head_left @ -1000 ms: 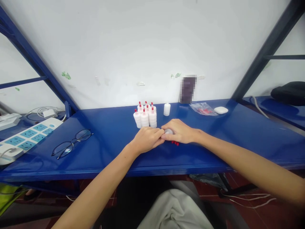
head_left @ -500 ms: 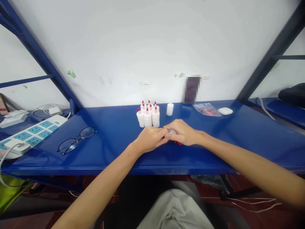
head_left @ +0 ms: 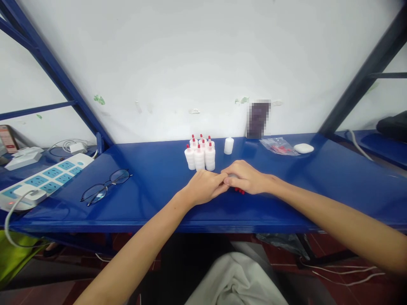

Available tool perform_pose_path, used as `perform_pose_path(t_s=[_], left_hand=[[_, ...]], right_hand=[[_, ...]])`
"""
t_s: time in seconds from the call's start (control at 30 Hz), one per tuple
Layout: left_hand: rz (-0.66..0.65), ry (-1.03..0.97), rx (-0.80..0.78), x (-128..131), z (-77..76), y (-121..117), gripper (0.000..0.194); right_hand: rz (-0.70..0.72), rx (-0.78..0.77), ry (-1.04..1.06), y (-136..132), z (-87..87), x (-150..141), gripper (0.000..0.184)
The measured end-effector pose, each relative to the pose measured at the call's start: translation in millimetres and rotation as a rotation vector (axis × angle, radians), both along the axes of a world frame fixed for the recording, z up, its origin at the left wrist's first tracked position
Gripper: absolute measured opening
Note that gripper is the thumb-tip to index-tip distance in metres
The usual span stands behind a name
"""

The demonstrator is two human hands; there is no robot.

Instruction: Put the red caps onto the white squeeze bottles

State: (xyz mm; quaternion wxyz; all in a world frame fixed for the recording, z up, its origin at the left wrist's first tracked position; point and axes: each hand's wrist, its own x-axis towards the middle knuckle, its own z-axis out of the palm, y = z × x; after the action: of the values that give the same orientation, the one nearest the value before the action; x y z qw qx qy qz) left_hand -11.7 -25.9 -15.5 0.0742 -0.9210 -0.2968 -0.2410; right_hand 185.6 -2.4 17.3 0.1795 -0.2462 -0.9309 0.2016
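My right hand (head_left: 245,177) curls round a whitish, rounded thing, apparently a white bottle (head_left: 233,176); only a small part of it shows between thumb and fingers. Against it, my left hand (head_left: 206,186) is closed, its fingertips meeting those of the right; what they pinch is hidden. Several small red tips (head_left: 240,191) lie on the table just under my right hand, partly covered by it. Beyond my left hand stands a tight group of white bottles (head_left: 199,159) with red tips. One white bottle without a red tip (head_left: 228,146) stands apart to their right.
A blue table (head_left: 152,169) runs along a white wall. Eyeglasses (head_left: 106,184) and a power strip (head_left: 47,180) are at the left. Farther right are a blurred-out dark panel (head_left: 258,120), a clear bag with red pieces (head_left: 279,147) and a white rounded object (head_left: 303,148).
The whole view has shifted slightly, so things appear a little farther right. Both hands stay together in nearly the same pose, with less of the whitish thing showing.
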Motion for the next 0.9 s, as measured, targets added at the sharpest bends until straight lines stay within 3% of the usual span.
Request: perform_pose_path(t_s=[0.13,0.33,0.5,0.6,0.7,0.9], left_hand=[[-0.020,-0.088,-0.184,1.9,3.7,-3.6,0.029],[-0.038,-0.286,-0.444,3.3,12.5,-6.5,0.031],[0.067,-0.424,-0.664,-18.1,23.9,-4.3,0.042],[0.160,-0.465,-0.725,-47.1,26.9,-2.9,0.047],[0.246,-0.373,-0.764,-72.0,24.6,-3.0,0.049],[0.333,-0.200,-0.623,-76.3,16.8,-2.2,0.051]], right_hand=[[0.012,-0.003,0.031,1.3,-1.8,-0.3,0.041],[-0.099,0.078,0.028,4.7,-2.4,-0.4,0.048],[-0.290,0.095,0.040,14.5,-5.4,3.5,0.050],[-0.405,0.109,0.068,20.5,-8.0,5.6,0.048],[-0.503,0.133,0.129,21.4,-8.8,5.9,0.044],[-0.478,0.158,0.275,15.8,-5.5,5.8,0.036]])
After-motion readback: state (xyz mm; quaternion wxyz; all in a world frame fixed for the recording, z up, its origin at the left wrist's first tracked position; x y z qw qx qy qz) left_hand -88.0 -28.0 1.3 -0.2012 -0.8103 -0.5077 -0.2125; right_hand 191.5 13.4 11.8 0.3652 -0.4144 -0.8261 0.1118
